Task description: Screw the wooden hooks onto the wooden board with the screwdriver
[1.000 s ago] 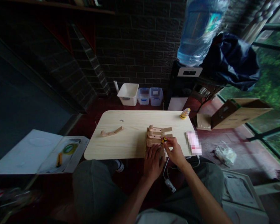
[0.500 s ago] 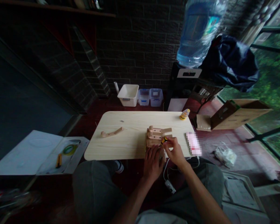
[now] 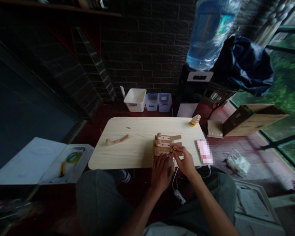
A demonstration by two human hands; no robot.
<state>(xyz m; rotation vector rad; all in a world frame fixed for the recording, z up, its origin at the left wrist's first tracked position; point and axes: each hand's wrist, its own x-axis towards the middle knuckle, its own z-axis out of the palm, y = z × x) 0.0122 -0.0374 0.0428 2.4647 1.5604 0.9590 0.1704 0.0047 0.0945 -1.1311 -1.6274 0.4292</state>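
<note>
On the table, a brown board (image 3: 159,150) bears two pale wooden hooks (image 3: 164,141), side by side with dark screw holes or heads. My left hand (image 3: 162,168) lies on the near part of the board, fingers stretched forward over it; its thumb is hard to make out. Just right of it, my right hand (image 3: 185,160) pinches a short yellow-and-black screwdriver (image 3: 172,149) by its handle, over the board's right side. The screwdriver's tip is too small to see. Apart from these, a loose wooden hook (image 3: 118,140) lies on the left of the table.
The light wooden table (image 3: 135,154) carries a yellow-capped clear bottle (image 3: 195,120) at the far right corner and a blurred pink item (image 3: 204,151) on the right edge. An open white case (image 3: 76,173) stands left. Cables (image 3: 176,177) hang near the front edge.
My right hand and the screwdriver have shifted very slightly down toward me and turned a little. My left hand stays on the board.
</note>
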